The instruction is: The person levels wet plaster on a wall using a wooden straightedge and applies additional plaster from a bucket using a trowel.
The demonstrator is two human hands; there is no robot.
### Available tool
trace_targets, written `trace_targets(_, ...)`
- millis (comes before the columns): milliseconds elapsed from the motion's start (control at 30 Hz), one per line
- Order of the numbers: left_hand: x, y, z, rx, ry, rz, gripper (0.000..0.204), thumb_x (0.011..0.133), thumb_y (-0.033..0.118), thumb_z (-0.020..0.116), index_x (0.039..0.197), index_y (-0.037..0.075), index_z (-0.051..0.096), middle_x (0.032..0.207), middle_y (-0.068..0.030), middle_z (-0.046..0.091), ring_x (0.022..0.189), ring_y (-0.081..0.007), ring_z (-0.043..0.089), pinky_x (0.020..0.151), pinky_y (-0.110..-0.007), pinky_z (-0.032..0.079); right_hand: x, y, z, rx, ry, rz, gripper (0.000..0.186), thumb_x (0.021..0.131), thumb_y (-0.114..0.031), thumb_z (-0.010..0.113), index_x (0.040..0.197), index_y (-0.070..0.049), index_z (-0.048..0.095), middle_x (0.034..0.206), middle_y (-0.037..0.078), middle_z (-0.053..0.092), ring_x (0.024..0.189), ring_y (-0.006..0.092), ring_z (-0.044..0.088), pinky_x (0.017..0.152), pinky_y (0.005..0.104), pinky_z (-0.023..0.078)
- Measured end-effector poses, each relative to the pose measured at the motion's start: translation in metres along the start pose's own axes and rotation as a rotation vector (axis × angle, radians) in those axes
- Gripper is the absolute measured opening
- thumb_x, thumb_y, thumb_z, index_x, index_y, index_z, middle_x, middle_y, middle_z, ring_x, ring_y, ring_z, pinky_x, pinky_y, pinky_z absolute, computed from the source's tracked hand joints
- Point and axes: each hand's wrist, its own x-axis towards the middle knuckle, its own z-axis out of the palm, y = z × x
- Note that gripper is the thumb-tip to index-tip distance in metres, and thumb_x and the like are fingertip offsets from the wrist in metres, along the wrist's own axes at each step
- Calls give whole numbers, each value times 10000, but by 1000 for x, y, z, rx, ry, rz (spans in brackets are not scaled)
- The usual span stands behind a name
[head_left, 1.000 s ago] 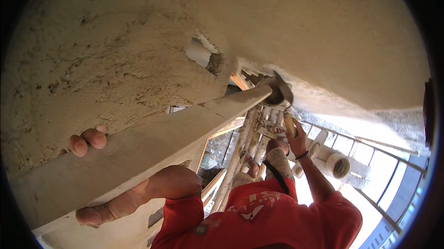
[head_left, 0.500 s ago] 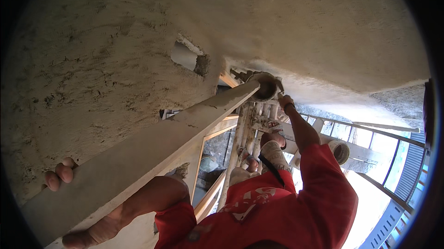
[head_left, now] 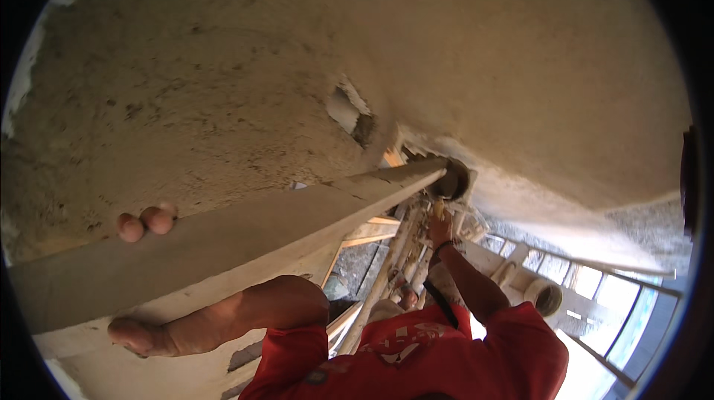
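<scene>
A long, straight grey board [head_left: 223,244] slants from the lower left up to the middle, close to the rough wall. My left hand [head_left: 178,331] grips its near end, with the thumb on the lower side and fingertips showing over the upper edge. The board's far end reaches a round bucket [head_left: 455,179] with a dark inside. At that bucket's rim, my right hand [head_left: 440,230] is closed around the light handle of a trowel [head_left: 439,210]. The trowel's blade is hidden, apparently inside the bucket.
Rough plaster covers the wall [head_left: 186,88], which has a square hole [head_left: 349,111]. Wooden poles [head_left: 405,247] form a platform under my feet. A second bucket [head_left: 548,297] stands at the right near a metal railing [head_left: 595,270]. Timber framing and an opening lie below the board.
My right hand has lowered the trowel to the bucket, where its blade drops from sight. The view has shifted, and the board now appears flatter, still in my left hand.
</scene>
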Motion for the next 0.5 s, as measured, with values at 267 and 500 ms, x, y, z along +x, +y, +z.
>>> trace_targets(267,-10,56,-15,61,30,103,684,855,433,605,1306,-14,351,1093,-224,416,969,-337,418,879,-447,380,186,21,-22,-120,-42,290,222,887,-307,473,804,-106,522,597,95,520,420,237,503,362,367,394)
trace_targets(500,-57,103,-54,111,200,57,687,837,373,653,1288,-48,350,1097,-223,435,956,-313,440,875,-434,377,104,-9,-113,-342,-86,360,275,848,-295,559,705,-65,517,458,68,411,368,211,462,329,376,366)
